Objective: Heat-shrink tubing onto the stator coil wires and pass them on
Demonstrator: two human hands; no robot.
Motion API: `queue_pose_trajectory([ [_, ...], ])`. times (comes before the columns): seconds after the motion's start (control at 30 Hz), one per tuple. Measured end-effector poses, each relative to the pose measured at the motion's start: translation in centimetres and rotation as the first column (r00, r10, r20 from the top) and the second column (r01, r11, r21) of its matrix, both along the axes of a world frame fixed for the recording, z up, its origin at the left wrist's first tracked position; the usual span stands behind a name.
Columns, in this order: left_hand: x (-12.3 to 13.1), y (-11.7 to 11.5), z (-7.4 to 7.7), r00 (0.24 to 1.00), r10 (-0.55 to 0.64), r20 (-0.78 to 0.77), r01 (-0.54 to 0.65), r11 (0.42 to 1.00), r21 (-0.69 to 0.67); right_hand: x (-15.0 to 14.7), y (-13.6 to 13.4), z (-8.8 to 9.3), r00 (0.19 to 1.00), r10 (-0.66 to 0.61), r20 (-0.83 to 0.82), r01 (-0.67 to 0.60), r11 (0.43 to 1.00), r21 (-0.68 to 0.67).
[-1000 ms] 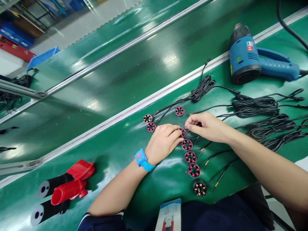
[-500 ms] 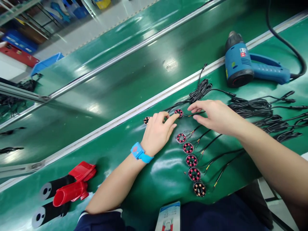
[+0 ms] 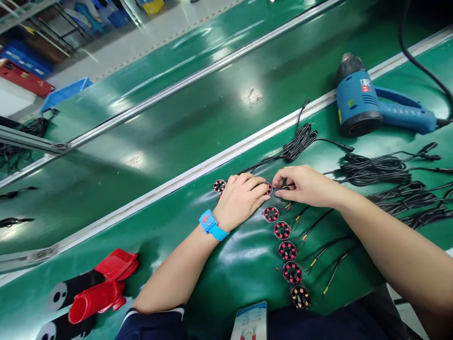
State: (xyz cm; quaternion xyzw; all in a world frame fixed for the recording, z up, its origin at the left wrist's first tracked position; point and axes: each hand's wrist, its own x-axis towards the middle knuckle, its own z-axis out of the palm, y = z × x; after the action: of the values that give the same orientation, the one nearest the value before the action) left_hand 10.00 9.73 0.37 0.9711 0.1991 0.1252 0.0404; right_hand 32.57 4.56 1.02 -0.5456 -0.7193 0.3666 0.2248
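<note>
The left hand (image 3: 244,198) lay on the green desk (image 3: 212,278), near the middle. Its fingers were bent, and the tips held down a round coil (image 3: 269,188) with red bits on it. The right hand (image 3: 306,185) was just beside it, almost touching. Its thumb and first finger pinched the thin wire (image 3: 283,187) that came out of that coil. The other fingers were curled in.

From the held coil, a row of coils (image 3: 287,250) ran toward the near edge of the desk, one after another. Each had its own little wire going off to the right. One more coil (image 3: 219,185) lay past the left hand, close to the metal rail at the far edge.

Black wire bundles (image 3: 375,167) lay toward the right edge. A blue heat gun (image 3: 357,101) lay on its side near the far right corner. Red cones (image 3: 99,293) lay near the left edge. A blue wrist band (image 3: 211,225) was on the left wrist.
</note>
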Motion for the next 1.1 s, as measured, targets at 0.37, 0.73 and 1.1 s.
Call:
queue_pose_trajectory([
  [0.37,0.0,-1.0,1.2,0.999,-0.037,-0.035,0.04,0.994,0.097,-1.1,0.1,-0.5,0.933,-0.191,-0.305,0.099,0.951,-0.292],
  [0.73,-1.0,-0.9,3.0,0.984,-0.097,-0.153,0.059,0.971,-0.232,1.8,-3.4,5.3,0.972,-0.195,0.131,0.154,0.951,0.269],
  [1.1,-3.5,0.1,5.7,0.99,0.13,-0.051,-0.137,0.976,-0.169,15.1,-9.1,3.0,0.708,-0.421,0.567,0.242,0.899,0.365],
])
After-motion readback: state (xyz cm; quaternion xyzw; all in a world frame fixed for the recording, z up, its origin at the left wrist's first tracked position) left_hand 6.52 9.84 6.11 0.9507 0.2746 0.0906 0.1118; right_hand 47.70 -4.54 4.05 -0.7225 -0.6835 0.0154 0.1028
